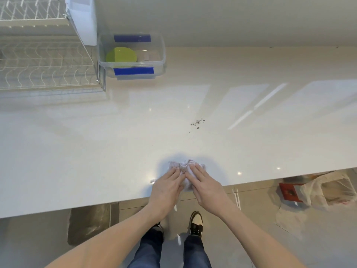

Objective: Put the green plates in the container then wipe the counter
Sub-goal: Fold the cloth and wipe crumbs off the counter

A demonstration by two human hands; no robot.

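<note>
On cloth point(185, 167): both flat hands point(186, 182).

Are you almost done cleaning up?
Done: the green plates sit inside the clear container. In hand: the left hand and right hand both press a cloth flat near the counter's front edge. Left: dark crumbs beyond the cloth need wiping.

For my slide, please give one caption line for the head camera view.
Both hands press a crumpled white cloth on the glossy white counter, near dark crumbs.
</note>
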